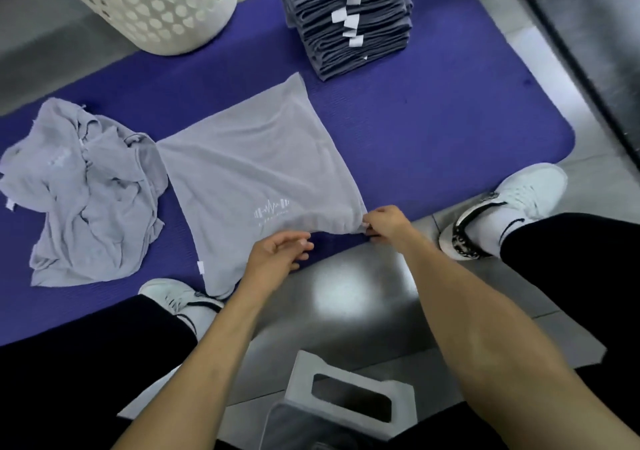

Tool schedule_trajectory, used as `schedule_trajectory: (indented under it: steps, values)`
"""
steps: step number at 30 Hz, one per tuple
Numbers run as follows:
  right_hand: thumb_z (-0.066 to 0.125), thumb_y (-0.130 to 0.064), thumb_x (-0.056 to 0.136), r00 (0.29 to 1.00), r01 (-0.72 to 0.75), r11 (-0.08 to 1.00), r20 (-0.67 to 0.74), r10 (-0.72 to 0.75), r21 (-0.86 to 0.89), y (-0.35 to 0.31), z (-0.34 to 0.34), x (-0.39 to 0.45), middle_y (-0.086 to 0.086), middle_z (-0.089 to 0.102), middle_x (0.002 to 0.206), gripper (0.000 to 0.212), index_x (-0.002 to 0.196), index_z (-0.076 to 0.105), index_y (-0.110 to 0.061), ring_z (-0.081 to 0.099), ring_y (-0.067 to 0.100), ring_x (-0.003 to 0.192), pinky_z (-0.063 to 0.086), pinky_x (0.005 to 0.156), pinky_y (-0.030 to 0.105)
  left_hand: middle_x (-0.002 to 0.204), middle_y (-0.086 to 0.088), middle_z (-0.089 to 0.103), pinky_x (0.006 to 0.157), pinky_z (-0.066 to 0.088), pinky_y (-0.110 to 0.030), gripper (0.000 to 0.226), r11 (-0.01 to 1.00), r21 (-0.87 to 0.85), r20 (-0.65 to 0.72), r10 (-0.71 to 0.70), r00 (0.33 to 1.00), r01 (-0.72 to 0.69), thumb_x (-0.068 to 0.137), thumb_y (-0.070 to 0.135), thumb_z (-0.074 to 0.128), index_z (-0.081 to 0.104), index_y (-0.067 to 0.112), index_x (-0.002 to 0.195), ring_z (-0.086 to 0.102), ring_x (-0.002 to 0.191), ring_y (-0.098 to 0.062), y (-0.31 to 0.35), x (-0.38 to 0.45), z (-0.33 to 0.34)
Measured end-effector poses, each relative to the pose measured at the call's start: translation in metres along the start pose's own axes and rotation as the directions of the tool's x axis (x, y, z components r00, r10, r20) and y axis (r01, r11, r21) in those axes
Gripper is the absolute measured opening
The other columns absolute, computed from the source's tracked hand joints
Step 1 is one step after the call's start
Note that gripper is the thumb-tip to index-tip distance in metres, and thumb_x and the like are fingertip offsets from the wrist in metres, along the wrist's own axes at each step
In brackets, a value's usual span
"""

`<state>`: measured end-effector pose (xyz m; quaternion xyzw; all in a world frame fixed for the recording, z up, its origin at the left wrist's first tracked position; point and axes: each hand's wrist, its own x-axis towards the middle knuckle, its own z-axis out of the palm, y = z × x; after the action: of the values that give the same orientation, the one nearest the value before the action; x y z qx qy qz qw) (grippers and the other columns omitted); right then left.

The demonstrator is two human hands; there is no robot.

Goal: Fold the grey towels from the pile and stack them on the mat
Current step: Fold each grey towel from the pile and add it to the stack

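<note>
A grey towel (256, 169) with a white logo lies spread flat on the purple mat (433, 131). My right hand (388, 224) pinches the towel's near right corner at the mat's edge. My left hand (277, 252) hovers just below the towel's near edge, fingers loosely curled, holding nothing. A crumpled pile of grey towels (86, 190) sits on the mat to the left. A tall stack of folded grey towels (349, 17) with white tags stands at the far end of the mat.
A white perforated laundry basket (149, 3) stands at the top left. My white shoes (502, 207) (176, 294) rest by the mat's near edge. A grey stool (349, 401) sits between my legs on the tiled floor. A dark cabinet edge (588, 51) runs along the right.
</note>
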<state>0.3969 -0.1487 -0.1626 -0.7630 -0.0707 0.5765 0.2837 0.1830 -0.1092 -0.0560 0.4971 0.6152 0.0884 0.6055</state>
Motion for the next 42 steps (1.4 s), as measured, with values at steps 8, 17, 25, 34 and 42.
schedule_trajectory:
  steps: [8,17,25,34,42]
  values:
    - [0.064,-0.004,0.089,0.992,-0.013,0.971,0.127,-0.019,0.241,-0.004,-0.02,-0.006,0.007,0.072,0.082,0.008,0.087,0.068,-0.01,0.07,0.016,0.072,0.06,0.074,0.03,0.084,0.001,0.072,0.072,0.049,-0.019,0.018,0.988,0.133,0.015,0.077,0.997,-0.078,0.091,0.005,0.064,0.072,0.021,0.09,0.063,0.074,-0.008,0.005,0.039,0.026]
    - [0.067,-0.002,0.087,0.962,0.004,0.97,0.266,-0.07,0.241,-0.001,-0.025,-0.01,0.012,0.076,0.092,0.018,0.105,0.064,-0.006,0.074,0.023,0.089,0.059,0.079,0.034,0.103,0.006,0.071,0.085,0.048,-0.018,0.019,0.779,0.512,0.213,0.291,0.933,-0.361,0.085,0.015,0.073,0.075,0.017,0.103,0.064,0.093,-0.009,0.004,0.089,0.07]
    - [0.07,-0.003,0.085,0.952,0.02,0.917,0.271,-0.139,0.399,0.006,-0.012,-0.012,0.005,0.074,0.099,0.031,0.114,0.063,-0.012,0.073,0.02,0.097,0.057,0.089,0.034,0.086,0.01,0.068,0.074,0.044,-0.009,0.024,0.845,0.415,0.183,0.287,0.94,-0.338,0.081,0.007,0.077,0.077,0.013,0.104,0.059,0.074,-0.001,-0.004,0.094,0.066]
    - [0.071,0.009,0.08,0.936,0.003,0.837,0.293,-0.195,0.548,0.006,0.0,-0.015,0.014,0.071,0.098,0.045,0.122,0.061,-0.005,0.071,0.026,0.101,0.055,0.088,0.035,0.087,0.014,0.074,0.081,0.054,-0.021,0.013,0.884,0.322,0.123,0.315,0.941,-0.338,0.086,0.011,0.07,0.078,0.018,0.094,0.07,0.083,-0.003,-0.001,0.091,0.06]
    - [0.068,0.012,0.082,0.971,-0.017,0.856,0.214,-0.11,0.517,0.0,-0.019,-0.019,0.013,0.075,0.088,0.025,0.104,0.065,-0.001,0.073,0.021,0.081,0.058,0.077,0.028,0.09,0.002,0.072,0.081,0.044,-0.021,0.016,0.577,0.513,0.272,0.594,0.757,-0.636,0.088,0.015,0.067,0.077,0.014,0.1,0.058,0.089,-0.017,-0.007,0.09,0.051]
